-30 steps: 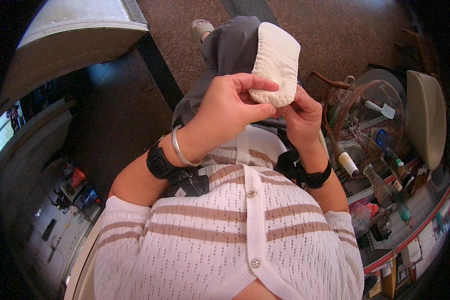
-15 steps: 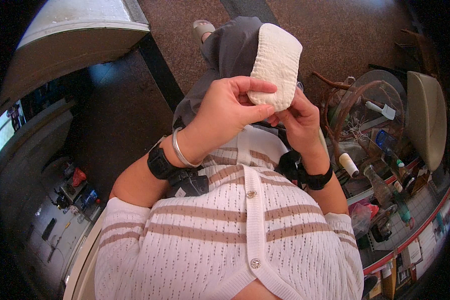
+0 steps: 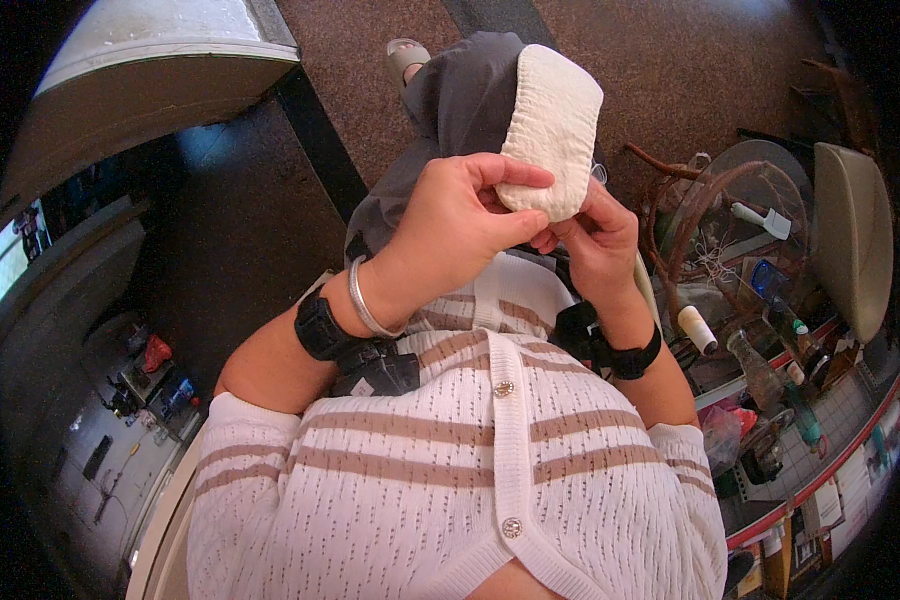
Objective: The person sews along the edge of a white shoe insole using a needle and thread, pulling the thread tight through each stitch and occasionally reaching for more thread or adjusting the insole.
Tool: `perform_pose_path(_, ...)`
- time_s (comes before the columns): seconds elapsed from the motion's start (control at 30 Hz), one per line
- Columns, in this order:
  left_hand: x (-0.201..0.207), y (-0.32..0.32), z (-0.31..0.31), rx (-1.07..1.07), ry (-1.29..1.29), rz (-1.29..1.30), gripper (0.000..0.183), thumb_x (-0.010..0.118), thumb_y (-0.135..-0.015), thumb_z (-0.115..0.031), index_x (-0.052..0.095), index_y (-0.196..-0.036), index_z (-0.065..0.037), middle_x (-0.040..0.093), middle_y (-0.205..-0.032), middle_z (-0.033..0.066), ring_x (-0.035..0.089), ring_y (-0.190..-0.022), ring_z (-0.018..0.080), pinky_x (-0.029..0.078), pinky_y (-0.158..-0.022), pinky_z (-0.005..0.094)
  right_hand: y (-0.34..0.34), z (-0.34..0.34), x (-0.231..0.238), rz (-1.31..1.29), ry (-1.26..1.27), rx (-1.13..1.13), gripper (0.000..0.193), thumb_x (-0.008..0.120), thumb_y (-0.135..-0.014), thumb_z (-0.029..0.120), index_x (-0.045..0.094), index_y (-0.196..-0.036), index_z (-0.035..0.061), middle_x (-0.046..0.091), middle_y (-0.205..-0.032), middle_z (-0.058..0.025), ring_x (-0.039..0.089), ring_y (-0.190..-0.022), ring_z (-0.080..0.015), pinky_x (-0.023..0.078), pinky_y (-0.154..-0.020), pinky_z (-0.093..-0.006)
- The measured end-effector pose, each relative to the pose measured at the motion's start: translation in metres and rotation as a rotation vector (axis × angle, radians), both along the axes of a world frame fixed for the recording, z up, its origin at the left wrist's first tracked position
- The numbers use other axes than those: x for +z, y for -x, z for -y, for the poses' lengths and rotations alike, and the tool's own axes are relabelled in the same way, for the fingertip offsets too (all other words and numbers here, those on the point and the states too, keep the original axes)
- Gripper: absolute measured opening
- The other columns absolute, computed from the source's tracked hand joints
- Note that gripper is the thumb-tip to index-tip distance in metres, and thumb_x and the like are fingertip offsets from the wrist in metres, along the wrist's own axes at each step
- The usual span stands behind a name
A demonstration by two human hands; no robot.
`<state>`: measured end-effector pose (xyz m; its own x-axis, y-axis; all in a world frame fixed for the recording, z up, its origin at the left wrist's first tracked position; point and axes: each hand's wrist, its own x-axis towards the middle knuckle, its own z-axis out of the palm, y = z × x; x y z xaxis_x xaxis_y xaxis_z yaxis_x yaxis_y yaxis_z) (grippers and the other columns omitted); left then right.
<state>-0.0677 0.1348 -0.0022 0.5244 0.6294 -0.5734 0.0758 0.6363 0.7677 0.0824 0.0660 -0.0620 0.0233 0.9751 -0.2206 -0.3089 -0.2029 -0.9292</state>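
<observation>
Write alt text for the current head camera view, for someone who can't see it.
A person's left hand pinches the near end of a cream fabric pad with puckered edges, while the right hand is at its near right edge. The person wears gray trousers and a brown-striped white knit cardigan; a clear glass bottle shows at right.

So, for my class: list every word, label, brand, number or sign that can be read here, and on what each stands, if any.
None can be read.
Pad: no writing on the side that shows.
Tag by the left wrist: too small.
Boxes at lower right: too small and blurred.
Bottles: any marks too small.
</observation>
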Motion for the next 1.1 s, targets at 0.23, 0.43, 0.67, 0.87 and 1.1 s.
perform_pose_path(0.23,-0.0002,0.004,0.0006,0.017,0.033,0.086,0.033,0.059,-0.076,0.003,0.055,-0.109,0.002,0.061,-0.097,0.0091,0.058,-0.086,0.0122,0.047,-0.078,0.0235,-0.0009,0.0012,-0.0013,-0.049,0.038,0.014,0.011,0.052,-0.081,-0.006,0.059,-0.089,-0.0029,0.055,-0.101,-0.0084,0.059,-0.066,-0.0099,0.049,-0.055,-0.0206)
perform_pose_path(0.43,0.0033,0.0054,-0.0026,-0.003,0.059,0.078,0.034,0.059,-0.076,0.002,0.055,-0.11,0.002,0.06,-0.099,0.0088,0.057,-0.088,0.0119,0.046,-0.08,0.0236,-0.0027,0.0034,-0.0063,-0.087,0.012,0.026,0.011,0.054,-0.082,-0.003,0.06,-0.09,-0.0021,0.056,-0.099,-0.0078,0.059,-0.065,-0.0096,0.049,-0.054,-0.0209)
perform_pose_path(0.67,0.0021,0.0059,-0.0029,0.021,0.078,0.122,0.034,0.06,-0.076,0.002,0.055,-0.11,0.001,0.061,-0.099,0.0094,0.058,-0.088,0.0123,0.045,-0.081,0.0241,-0.0042,0.0029,-0.0039,-0.1,0.033,0.058,0.011,0.053,-0.082,-0.002,0.06,-0.091,-0.0024,0.056,-0.094,-0.0071,0.058,-0.063,-0.0091,0.048,-0.054,-0.0207)
perform_pose_path(0.87,0.0014,0.0063,-0.003,0.001,0.049,0.095,0.034,0.059,-0.076,0.002,0.055,-0.109,0.002,0.061,-0.099,0.0092,0.057,-0.089,0.0125,0.046,-0.081,0.0243,-0.004,0.0023,-0.0024,-0.122,0.074,0.07,0.012,0.054,-0.082,-0.002,0.06,-0.092,-0.0025,0.057,-0.09,-0.0062,0.058,-0.062,-0.009,0.048,-0.053,-0.0205)
perform_pose_path(1.1,0.0027,0.0044,-0.0045,-0.052,-0.01,-0.001,0.033,0.058,-0.076,0.004,0.056,-0.108,0.002,0.061,-0.098,0.009,0.058,-0.088,0.0124,0.046,-0.079,0.0239,-0.0012,0.0013,0.0,-0.123,0.107,0.056,0.017,0.054,-0.083,0.001,0.058,-0.099,-0.001,0.06,-0.081,-0.0045,0.058,-0.062,-0.009,0.049,-0.054,-0.0208)
